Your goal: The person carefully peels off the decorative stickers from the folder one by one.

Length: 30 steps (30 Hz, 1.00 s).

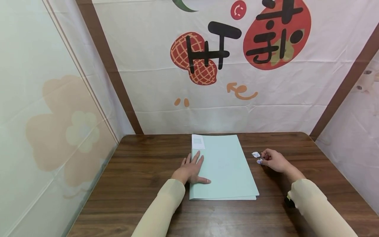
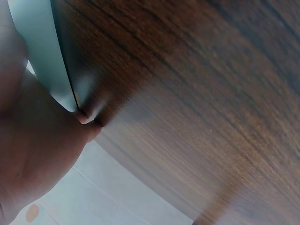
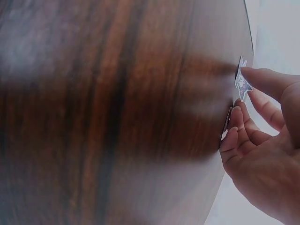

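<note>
A pale green paper folder (image 1: 222,164) lies on the table with a white label (image 1: 198,142) at its top left corner. My left hand (image 1: 189,169) rests spread along the folder's left edge, thumb and some fingers on the cover, the others reaching past the edge onto the wood. To the right of the folder, my right hand (image 1: 275,160) pinches a small blue-and-white sticker (image 3: 243,85) between thumb and forefinger, close over the table. A second small sticker (image 1: 256,154) lies just beyond it. In the right wrist view the remaining fingers curl near the tabletop.
The dark brown wooden table (image 1: 148,164) extends around the folder. Behind it hangs a white printed cloth (image 1: 154,82), with another cloth (image 1: 59,131) along the left side. A black and yellow object (image 1: 289,200) shows at the right sleeve.
</note>
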### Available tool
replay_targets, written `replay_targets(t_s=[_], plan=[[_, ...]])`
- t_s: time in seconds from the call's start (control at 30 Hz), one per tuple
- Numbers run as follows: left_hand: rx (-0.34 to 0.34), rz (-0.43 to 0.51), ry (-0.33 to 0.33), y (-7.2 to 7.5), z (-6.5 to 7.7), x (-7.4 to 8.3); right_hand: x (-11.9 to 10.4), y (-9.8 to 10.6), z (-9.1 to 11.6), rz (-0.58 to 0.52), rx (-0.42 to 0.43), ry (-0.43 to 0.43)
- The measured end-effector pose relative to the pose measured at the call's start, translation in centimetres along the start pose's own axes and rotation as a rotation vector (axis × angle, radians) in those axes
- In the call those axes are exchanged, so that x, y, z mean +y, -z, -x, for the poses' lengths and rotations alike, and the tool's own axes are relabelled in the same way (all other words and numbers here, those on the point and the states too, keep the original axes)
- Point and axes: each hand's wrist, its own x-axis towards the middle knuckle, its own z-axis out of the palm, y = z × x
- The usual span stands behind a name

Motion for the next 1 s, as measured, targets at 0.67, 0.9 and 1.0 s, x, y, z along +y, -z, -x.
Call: replay_targets(t_s=[0.67, 0.9, 1.0], plan=[[0.002, -0.006, 0.005, 0.6, -1.2, -0.4, 0.6, 0.5, -0.8, -0.019, 0.031, 0.009], [0.003, -0.005, 0.001, 0.7, -1.4, -0.4, 0.8, 0.7, -1.0, 0.004, 0.072, 0.028], [0.003, -0.006, 0.003, 0.6, -1.6, -0.5, 0.8, 0.7, -1.2, 0.042, 0.067, 0.022]])
